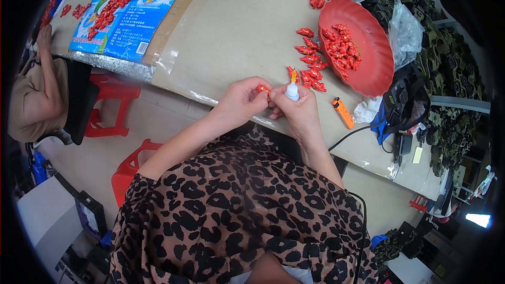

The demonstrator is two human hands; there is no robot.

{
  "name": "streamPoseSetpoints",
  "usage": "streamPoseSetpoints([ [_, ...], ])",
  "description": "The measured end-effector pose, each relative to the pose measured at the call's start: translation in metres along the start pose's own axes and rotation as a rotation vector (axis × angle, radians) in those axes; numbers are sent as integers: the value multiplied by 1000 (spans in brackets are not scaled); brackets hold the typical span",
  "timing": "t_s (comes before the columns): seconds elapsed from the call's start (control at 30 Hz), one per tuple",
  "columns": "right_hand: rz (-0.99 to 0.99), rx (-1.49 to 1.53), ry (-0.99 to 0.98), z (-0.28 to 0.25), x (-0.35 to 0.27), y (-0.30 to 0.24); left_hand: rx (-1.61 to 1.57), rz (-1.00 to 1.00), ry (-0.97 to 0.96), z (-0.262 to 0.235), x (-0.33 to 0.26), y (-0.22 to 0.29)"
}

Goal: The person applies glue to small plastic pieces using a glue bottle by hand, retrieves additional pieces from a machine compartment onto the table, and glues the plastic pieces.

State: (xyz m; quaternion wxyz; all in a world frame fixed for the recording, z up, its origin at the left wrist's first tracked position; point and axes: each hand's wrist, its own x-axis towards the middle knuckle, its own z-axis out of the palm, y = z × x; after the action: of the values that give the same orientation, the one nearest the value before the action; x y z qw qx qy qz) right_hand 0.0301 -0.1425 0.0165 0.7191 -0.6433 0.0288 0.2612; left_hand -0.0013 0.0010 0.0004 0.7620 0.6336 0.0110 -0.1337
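My left hand [243, 99] pinches a small red figure [263, 90] with yellow marks between thumb and fingertips, over the table's near edge. Right beside it, my right hand [301, 113] grips a small white bottle [292, 92] whose yellow-orange nozzle points away from me. The fingertips of both hands meet close to the figure. Just beyond the bottle, several like red pieces [313, 73] lie loose on the table. To their right stands a red scalloped bowl [379, 66] with a heap of the same pieces [342, 52] inside.
An orange lighter [343, 113] and crumpled white tissue [367, 109] lie right of my hands. A clear plastic bag [406, 34] sits past the bowl. Far left, a blue printed sheet [134, 26] bears many red pieces. Another person's arm [48, 68] rests at the left; red stools [113, 102] stand below.
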Motion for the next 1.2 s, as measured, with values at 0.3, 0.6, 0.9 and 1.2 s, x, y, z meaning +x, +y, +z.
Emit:
streamPoseSetpoints([
  [0.3,-2,4,-3,-1,2,1,-21,-11,-37,0,1,2],
  [0.6,-18,28,-37,1,4,0,-45,20,-13,1,-2,4],
  [0.9,-18,60,-62,-1,5,2,-21,5,12,4,-2,0],
  [1.2,-34,35,-60,1,3,3,-83,-31,25,3,-4,0],
])
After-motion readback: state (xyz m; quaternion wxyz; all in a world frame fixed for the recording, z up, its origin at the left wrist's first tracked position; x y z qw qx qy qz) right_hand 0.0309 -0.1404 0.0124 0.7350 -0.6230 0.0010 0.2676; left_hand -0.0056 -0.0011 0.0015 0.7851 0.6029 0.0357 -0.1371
